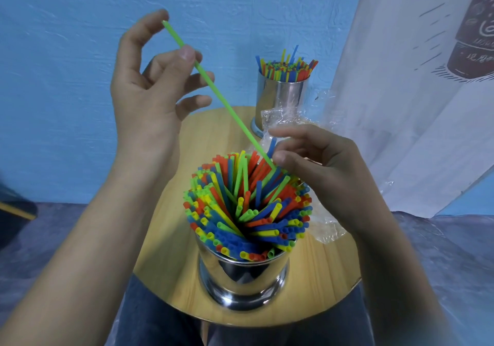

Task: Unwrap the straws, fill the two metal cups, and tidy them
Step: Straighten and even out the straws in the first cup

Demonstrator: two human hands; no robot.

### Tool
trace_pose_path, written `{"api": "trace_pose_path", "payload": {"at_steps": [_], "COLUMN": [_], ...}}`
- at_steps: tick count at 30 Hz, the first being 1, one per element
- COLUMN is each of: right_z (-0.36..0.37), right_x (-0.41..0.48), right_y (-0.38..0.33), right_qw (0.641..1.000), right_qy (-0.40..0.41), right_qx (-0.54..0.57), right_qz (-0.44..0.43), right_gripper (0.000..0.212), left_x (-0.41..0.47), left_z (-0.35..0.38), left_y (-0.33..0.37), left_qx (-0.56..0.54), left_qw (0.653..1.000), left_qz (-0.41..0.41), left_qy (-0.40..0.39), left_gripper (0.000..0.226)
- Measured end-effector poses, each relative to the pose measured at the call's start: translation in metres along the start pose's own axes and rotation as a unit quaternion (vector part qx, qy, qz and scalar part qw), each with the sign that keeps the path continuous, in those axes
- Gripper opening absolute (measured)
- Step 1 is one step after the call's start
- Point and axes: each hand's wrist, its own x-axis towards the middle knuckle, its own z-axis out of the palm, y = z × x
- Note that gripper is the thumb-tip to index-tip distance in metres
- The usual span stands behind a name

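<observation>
Where the left hand (149,89) is: upper left of the frame, raised above the table, thumb pressed on a green straw against loosely curled fingers, the forefinger tip at the straw's top end.
Green straw (227,107): runs on a slant from upper left down to centre right, its lower end meeting the bundle in the near cup right at the right thumb.
How it will handle: probably almost weightless, thin and smooth-walled, springy along its length but quick to kink or flatten if squeezed. A light pinch near one end should be enough, with a second touch low down to steer the tip.
Table (171,252): a round wooden top in the lower centre, carrying both cups.
Near cup (243,273): shiny metal, bottom centre, upright.
Straws in the near cup (240,212): red, blue, yellow and green, packed full and fanned out in a swirl, leaning every way. Judged as a bundle they will shift and splay easily, so gathering them round the outside looks safer than pushing on single ends.
Far cup (280,97): metal, upper centre right at the table's back edge, its straws (287,69) standing nearly upright.
Wrapper (283,117): crumpled clear film against the far cup's foot, with more film (326,230) just right of the near cup. It looks light, crackly and slippery.
Right hand (328,166): centre right, fingers curled over the near cup's far rim, thumb tip at the green straw's lower end. Whether it actually grips the straw I cannot tell.
Stage, as a judgement: both cups look filled, so this is tidying.
</observation>
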Motion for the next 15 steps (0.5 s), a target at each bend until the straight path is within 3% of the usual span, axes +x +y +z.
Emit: {"api": "trace_pose_path", "payload": {"at_steps": [6, 10, 15], "right_z": [0.001, 0.000, 0.000], "right_x": [0.000, -0.001, -0.003], "right_y": [-0.001, 0.003, 0.000], "right_qw": [1.000, 1.000, 0.992], "right_qy": [0.017, 0.012, 0.079], "right_qx": [0.002, 0.002, 0.084], "right_qz": [-0.016, -0.001, -0.057], "right_gripper": [0.011, 0.016, 0.022], "left_x": [0.000, 0.000, -0.003], "left_z": [-0.002, -0.005, -0.006], "left_y": [-0.007, -0.013, -0.018], "left_qx": [0.000, -0.014, 0.069], "left_qw": [0.999, 0.995, 0.989], "left_qz": [-0.029, -0.069, -0.128], "left_qy": [0.042, 0.070, -0.010], "left_gripper": [0.026, 0.017, 0.011]}}
